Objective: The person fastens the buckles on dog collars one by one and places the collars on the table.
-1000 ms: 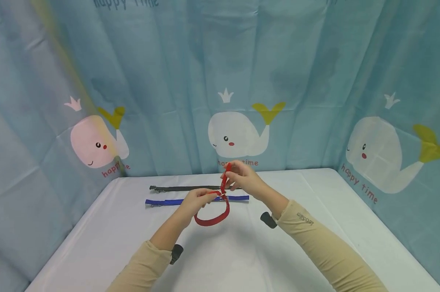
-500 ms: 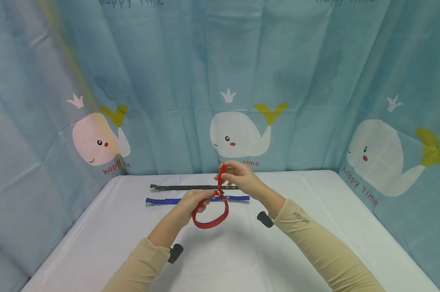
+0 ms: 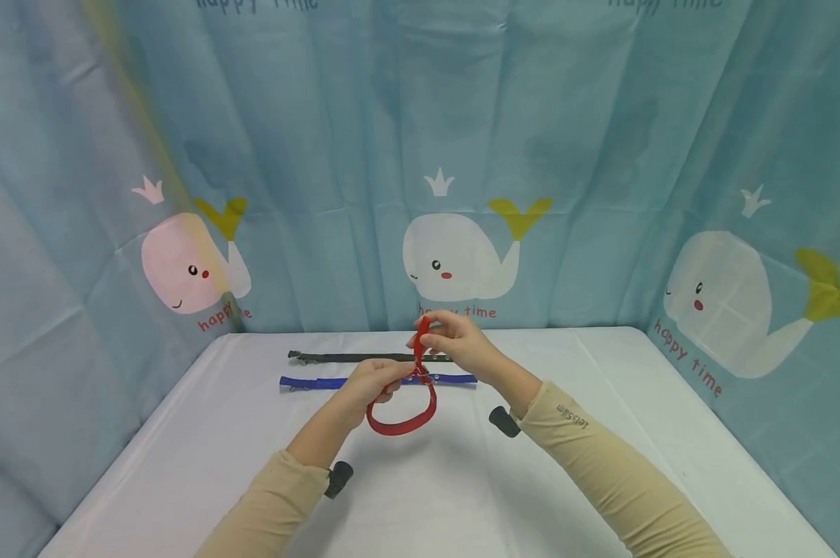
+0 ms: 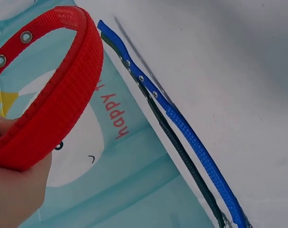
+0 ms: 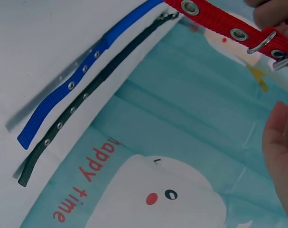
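Red collar (image 3: 407, 407) up in the air over the white table (image 3: 601, 434), bent into a ring. Strap end already poked through the metal buckle (image 5: 272, 45) (small and shiny). Left hand (image 3: 373, 384) pinching the ring by the buckle, right hand (image 3: 455, 341) pinching the loose tail and holding it up. Looks about halfway: pin not seen in a hole yet, tail not tucked. Blue collar (image 3: 374, 380) and black collar (image 3: 364, 357) lying flat behind, not looped.
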Tool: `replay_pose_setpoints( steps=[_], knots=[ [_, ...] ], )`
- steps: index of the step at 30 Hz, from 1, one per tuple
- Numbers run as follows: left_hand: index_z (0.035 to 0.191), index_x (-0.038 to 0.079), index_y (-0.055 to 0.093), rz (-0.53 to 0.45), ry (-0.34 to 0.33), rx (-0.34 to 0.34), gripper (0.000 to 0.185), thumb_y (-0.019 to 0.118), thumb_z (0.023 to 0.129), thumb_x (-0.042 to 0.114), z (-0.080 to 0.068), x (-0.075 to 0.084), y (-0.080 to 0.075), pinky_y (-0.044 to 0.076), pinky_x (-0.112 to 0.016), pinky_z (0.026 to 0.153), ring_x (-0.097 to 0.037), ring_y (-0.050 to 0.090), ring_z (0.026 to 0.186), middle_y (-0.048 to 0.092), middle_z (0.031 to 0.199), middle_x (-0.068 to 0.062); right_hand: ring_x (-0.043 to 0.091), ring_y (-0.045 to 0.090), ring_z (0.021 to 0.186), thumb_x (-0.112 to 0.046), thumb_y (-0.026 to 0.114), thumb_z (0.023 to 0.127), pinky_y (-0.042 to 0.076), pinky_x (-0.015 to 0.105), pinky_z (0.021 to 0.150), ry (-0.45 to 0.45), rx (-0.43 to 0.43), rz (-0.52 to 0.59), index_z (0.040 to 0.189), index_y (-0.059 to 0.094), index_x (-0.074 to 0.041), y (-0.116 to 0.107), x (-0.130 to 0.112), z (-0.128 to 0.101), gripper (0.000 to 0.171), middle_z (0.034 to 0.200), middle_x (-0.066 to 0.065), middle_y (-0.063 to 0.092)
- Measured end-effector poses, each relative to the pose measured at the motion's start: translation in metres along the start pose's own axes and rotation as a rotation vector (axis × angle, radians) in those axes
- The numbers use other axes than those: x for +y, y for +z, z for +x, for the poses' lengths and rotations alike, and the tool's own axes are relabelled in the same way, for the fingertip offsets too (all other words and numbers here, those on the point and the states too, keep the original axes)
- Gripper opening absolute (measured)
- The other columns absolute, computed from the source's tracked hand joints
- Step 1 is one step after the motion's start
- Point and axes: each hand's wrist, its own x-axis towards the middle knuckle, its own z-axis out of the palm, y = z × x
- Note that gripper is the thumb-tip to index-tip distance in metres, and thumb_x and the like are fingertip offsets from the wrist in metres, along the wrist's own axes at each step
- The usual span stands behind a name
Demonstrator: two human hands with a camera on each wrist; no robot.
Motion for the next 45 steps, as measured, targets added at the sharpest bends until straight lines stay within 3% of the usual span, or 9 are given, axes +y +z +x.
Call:
replay_pose_setpoints(
  steps=[7, 14, 19, 22, 28, 35, 45],
  knots=[
    [0.081, 0.005, 0.069, 0.025, -0.006, 0.046, 0.024, 0.069, 0.089, 0.028, -0.001, 0.001, 0.003, 0.032, -0.031, 0.061, -0.014, 0.035, 0.055, 0.043, 0.057, 0.0, 0.028, 0.063, 0.108, -0.007, 0.058, 0.097, 0.045, 0.05, 0.098, 0.039, 0.011, 0.001, 0.12, 0.056, 0.001, 0.002, -0.001, -0.001, 0.024, 0.105, 0.016, 0.071],
    [0.075, 0.006, 0.065, 0.082, -0.001, 0.051, 0.027, 0.069, 0.089, 0.029, -0.004, 0.004, 0.004, 0.032, -0.033, 0.063, -0.014, 0.036, 0.056, 0.042, 0.059, -0.001, 0.031, 0.066, 0.102, -0.004, 0.057, 0.097, 0.048, 0.048, 0.094, 0.074, -0.022, 0.04, 0.12, 0.055, 0.003, 0.007, -0.001, -0.002, 0.024, 0.104, 0.019, 0.07],
    [0.097, 0.004, 0.067, 0.155, 0.016, 0.014, 0.021, 0.072, 0.087, 0.022, -0.009, 0.003, 0.001, 0.037, -0.034, 0.066, -0.017, 0.046, 0.068, 0.054, 0.074, -0.002, 0.029, 0.065, 0.103, -0.007, 0.058, 0.097, 0.048, 0.049, 0.094, 0.091, 0.013, 0.008, 0.122, 0.057, 0.001, 0.008, 0.002, -0.004, 0.026, 0.105, 0.016, 0.07],
    [0.112, 0.006, 0.067, 0.202, 0.033, 0.048, 0.029, 0.073, 0.087, 0.02, -0.011, 0.0, -0.001, 0.042, -0.036, 0.07, -0.022, 0.054, 0.081, 0.063, 0.088, -0.004, 0.026, 0.066, 0.099, -0.009, 0.061, 0.096, 0.051, 0.044, 0.09, 0.089, 0.034, -0.055, 0.123, 0.06, 0.0, 0.007, 0.003, -0.005, 0.028, 0.103, 0.013, 0.07],
    [0.116, 0.004, 0.066, 0.191, 0.054, 0.137, 0.035, 0.074, 0.088, 0.023, -0.014, -0.003, 0.0, 0.047, -0.048, 0.085, -0.029, 0.057, 0.102, 0.066, 0.105, -0.007, 0.026, 0.06, 0.087, -0.008, 0.066, 0.092, 0.051, 0.03, 0.071, -0.005, 0.075, -0.221, 0.122, 0.065, 0.003, 0.008, 0.003, -0.009, 0.032, 0.098, 0.012, 0.071],
    [0.119, 0.003, 0.065, 0.136, 0.051, 0.162, 0.037, 0.073, 0.089, 0.022, -0.014, 0.0, 0.003, 0.043, -0.054, 0.09, -0.031, 0.056, 0.109, 0.065, 0.108, -0.009, 0.022, 0.062, 0.089, -0.007, 0.07, 0.089, 0.051, 0.033, 0.078, -0.072, 0.218, -0.309, 0.119, 0.063, 0.0, 0.011, 0.004, -0.013, 0.032, 0.095, 0.008, 0.07],
    [0.119, 0.002, 0.066, 0.118, 0.077, 0.158, 0.038, 0.074, 0.087, 0.022, -0.016, 0.002, 0.003, 0.047, -0.049, 0.087, -0.03, 0.057, 0.107, 0.066, 0.108, -0.01, 0.021, 0.055, 0.087, 0.005, 0.073, 0.081, 0.049, 0.032, 0.07, -0.357, 0.099, -0.478, 0.1, 0.075, 0.0, 0.005, 0.004, -0.017, 0.02, 0.09, 0.008, 0.071]
  ],
)
